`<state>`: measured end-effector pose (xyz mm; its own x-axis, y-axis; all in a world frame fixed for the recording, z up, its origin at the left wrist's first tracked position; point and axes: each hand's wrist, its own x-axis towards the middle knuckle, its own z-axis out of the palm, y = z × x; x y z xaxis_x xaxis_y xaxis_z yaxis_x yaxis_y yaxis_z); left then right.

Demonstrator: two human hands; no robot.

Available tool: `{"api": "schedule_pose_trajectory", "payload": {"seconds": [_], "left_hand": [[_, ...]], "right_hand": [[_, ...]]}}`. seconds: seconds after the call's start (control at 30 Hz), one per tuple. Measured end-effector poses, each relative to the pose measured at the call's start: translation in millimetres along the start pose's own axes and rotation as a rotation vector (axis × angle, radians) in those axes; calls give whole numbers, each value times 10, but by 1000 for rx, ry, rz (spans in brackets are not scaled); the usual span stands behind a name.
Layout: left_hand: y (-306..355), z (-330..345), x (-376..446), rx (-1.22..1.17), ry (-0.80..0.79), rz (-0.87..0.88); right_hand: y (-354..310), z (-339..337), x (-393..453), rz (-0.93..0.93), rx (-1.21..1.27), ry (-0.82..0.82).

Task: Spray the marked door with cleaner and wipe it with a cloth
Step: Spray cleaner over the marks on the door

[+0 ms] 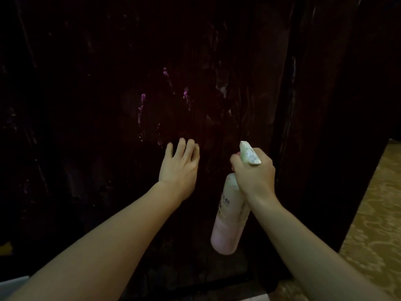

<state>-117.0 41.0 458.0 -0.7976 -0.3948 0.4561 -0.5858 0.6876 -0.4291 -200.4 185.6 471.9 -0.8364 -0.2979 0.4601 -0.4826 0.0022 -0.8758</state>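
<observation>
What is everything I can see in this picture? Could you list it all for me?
door: one, very dark brown, fills most of the view
marks: several, pink-purple streaks, on the door above the left hand
bottle: one, pale pink with a whitish spray head, right of centre, head aimed at the door
floor: one patch, yellow-beige patterned, far right
left hand: one, bare, fingers spread towards the door below the marks; touching or not is unclear
right hand: one, bare, grips the bottle's neck
No cloth is in view.
</observation>
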Motion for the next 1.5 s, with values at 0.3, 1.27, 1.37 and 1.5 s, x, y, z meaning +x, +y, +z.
{"api": "schedule_pose_trajectory", "payload": {"seconds": [0.3, 1.27, 1.37, 1.5], "left_hand": [[106, 129, -5, -15, -9, 50], [-384, 920, -1225, -88, -275, -104], [-424, 983, -1305, -84, -297, -112], [-452, 1064, -1401, -105, -305, -140]], "right_hand": [[336, -114, -101, 56, -58, -38], [791, 659, -873, -21, -59, -568], [809, 781, -933, -32, -27, -599], [889, 925, -1024, -92, -75, -583]]}}
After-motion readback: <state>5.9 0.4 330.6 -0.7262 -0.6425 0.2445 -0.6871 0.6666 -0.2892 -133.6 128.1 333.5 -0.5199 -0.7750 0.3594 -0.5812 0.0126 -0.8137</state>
